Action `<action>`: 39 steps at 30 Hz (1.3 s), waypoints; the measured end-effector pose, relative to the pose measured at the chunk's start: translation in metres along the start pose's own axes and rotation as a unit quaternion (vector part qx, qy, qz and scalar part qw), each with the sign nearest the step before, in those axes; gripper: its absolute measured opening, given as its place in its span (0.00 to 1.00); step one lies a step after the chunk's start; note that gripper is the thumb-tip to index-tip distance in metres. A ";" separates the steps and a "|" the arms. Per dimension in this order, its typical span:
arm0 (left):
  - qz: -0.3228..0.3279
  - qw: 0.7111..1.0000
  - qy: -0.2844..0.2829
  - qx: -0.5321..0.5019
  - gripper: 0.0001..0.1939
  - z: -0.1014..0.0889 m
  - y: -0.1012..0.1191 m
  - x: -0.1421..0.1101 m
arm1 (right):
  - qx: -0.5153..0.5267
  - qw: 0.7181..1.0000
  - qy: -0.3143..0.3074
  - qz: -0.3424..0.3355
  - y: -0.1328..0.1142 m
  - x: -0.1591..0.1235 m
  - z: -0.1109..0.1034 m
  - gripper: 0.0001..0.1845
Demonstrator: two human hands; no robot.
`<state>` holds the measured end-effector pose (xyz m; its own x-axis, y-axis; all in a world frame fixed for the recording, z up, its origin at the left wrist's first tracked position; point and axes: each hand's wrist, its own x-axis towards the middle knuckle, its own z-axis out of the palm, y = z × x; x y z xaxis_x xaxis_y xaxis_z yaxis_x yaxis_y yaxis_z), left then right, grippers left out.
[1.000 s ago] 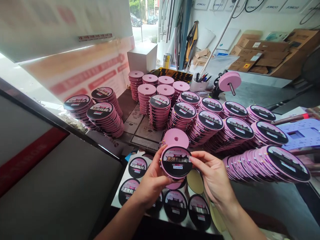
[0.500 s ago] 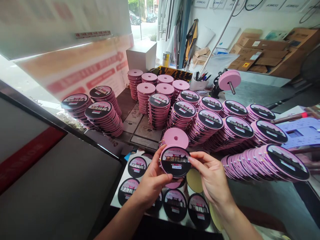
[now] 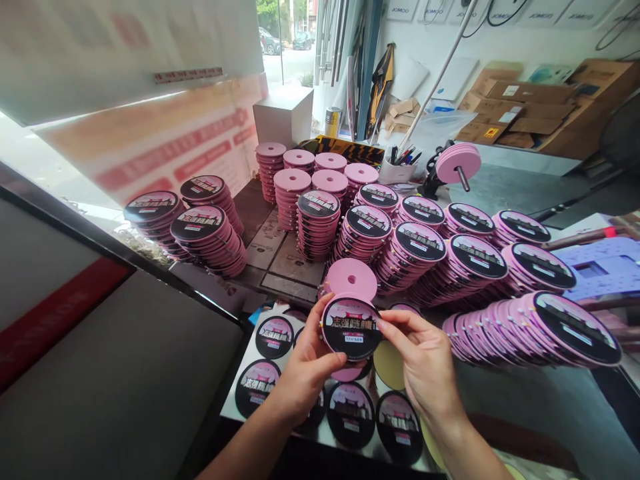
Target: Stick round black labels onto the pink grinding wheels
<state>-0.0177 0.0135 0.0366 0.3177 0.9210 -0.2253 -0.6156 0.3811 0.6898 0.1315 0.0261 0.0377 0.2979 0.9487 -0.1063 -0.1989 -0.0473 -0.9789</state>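
My left hand (image 3: pixel 305 367) is closed around a pink foam spool (image 3: pixel 323 337), thumb in front and fingers along its left edge. A round black-and-pink sticker (image 3: pixel 351 340) with Chinese lettering lies over the spool's face. At the sticker's right edge, my right hand (image 3: pixel 425 363) pinches with thumb and forefinger. Whether the spool's rim is also in that pinch, I cannot tell. Just behind them stands a bare pink spool (image 3: pixel 351 280) with a centre hole. Below my hands is a sheet of round stickers (image 3: pixel 351 413), with a yellowish bare circle (image 3: pixel 389 365) on it.
Stacks of stickered spools (image 3: pixel 420 240) stand to the right, and a smaller group (image 3: pixel 200 223) is at the left. Plain pink stacks (image 3: pixel 293 180) are at the back. Beyond are a pen holder (image 3: pixel 395 172), spools on a metal rod (image 3: pixel 457 162) and cardboard boxes (image 3: pixel 530 100).
The held spool and sticker have tilted slightly, and the view has shifted a little. Both hands keep nearly the same grip and place.
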 end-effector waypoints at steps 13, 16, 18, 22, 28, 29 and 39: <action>0.089 0.988 -0.019 0.125 0.31 0.005 -0.004 -0.005 | -0.231 0.962 0.005 -0.146 -0.002 -0.004 0.002 0.07; 0.104 0.982 0.003 0.159 0.30 0.006 -0.006 -0.005 | -0.350 0.919 0.013 -0.179 -0.005 -0.004 -0.003 0.11; 0.103 0.981 0.021 0.164 0.28 0.006 -0.011 -0.004 | -0.332 0.935 0.015 -0.126 -0.004 -0.005 -0.007 0.18; 0.066 0.983 0.057 0.163 0.23 0.005 -0.031 0.004 | -0.131 0.991 -0.025 -0.001 0.008 -0.009 -0.022 0.18; 0.013 0.936 0.000 0.352 0.25 -0.014 -0.052 0.015 | -0.117 0.980 0.160 -0.011 0.030 0.021 -0.073 0.24; 0.030 0.912 -0.006 0.409 0.23 -0.020 -0.054 0.017 | -0.133 0.975 0.175 -0.021 0.034 0.028 -0.080 0.25; 0.149 0.685 -0.094 0.707 0.20 -0.044 -0.065 0.028 | -0.296 0.936 0.181 -0.053 0.040 0.043 -0.091 0.24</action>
<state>-0.0005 0.0184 -0.0445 0.4987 0.8639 0.0705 0.5981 -0.4018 0.6934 0.2211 0.0369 -0.0216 0.6052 0.7945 0.0501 0.3707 -0.2255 -0.9010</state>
